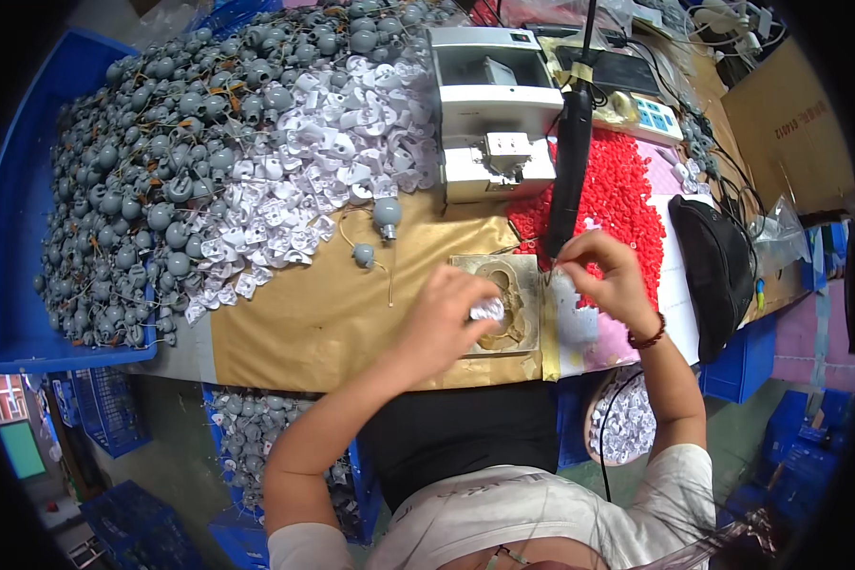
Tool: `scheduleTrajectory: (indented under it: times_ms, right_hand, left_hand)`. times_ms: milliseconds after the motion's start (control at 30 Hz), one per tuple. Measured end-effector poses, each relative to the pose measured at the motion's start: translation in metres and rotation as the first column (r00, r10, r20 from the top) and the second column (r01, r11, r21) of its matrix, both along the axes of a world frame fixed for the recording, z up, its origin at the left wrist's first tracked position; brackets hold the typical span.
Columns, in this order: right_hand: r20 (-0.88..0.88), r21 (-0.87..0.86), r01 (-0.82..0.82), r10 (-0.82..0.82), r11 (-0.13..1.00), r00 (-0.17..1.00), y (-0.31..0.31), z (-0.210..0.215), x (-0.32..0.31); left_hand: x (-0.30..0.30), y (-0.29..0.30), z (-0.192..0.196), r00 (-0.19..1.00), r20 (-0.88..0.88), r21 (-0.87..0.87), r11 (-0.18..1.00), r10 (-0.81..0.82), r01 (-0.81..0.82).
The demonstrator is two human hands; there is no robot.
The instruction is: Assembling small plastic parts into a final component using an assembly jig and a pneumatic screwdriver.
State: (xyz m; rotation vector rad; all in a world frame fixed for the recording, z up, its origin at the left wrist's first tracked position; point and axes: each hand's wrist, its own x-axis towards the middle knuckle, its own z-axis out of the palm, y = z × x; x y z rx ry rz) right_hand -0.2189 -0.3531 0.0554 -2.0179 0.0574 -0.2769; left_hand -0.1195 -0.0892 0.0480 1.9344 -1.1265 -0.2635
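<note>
My left hand [444, 321] is closed around a small white plastic part [487, 310], held over the left side of a metal jig [530, 334] with a shaped hollow in it. The thumb and forefinger of my right hand [610, 277] are pinched together just right of the jig. They are beside the lower tip of a black stick-shaped power tool [569, 161], which hangs upright on a cord. What that pinch holds is too small to make out. Two grey ball-shaped parts, one a larger ball [387, 213] with a white neck, lie on the brown table covering [304, 337] nearby.
Grey ball parts [123, 204] heap up from a blue tray [14, 237] at the left, beside a pile of white parts [337, 133]. A grey-white machine [496, 114] stands behind the jig. Red pieces [627, 180], a black pouch [711, 266] and a power strip [657, 118] are at the right.
</note>
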Motion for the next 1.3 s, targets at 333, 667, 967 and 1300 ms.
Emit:
scheduleTrajectory:
  times_ms: [333,667,967,1300]
  right_hand:
    - [0.314,-0.605,-0.121,0.376,0.787,0.872,0.048,-0.036,0.013]
    - [0.201,-0.705,-0.150,0.398,0.693,0.895,0.057,-0.038,0.008]
    - [0.310,-0.342,-0.158,0.270,0.926,0.911,0.065,-0.006,0.022]
    - [-0.230,0.589,-0.182,0.378,0.788,0.897,0.079,0.028,0.014]
  left_hand:
    - [0.010,-0.009,-0.014,0.997,-0.040,0.065,0.996,0.066,-0.063]
    - [0.098,0.002,-0.032,0.812,0.400,0.249,0.803,0.424,-0.542]
    - [0.015,0.078,0.061,0.900,-0.381,-0.249,0.914,0.212,-0.320]
    - [-0.032,0.069,0.047,0.658,-0.745,-0.408,0.857,-0.113,-0.315]
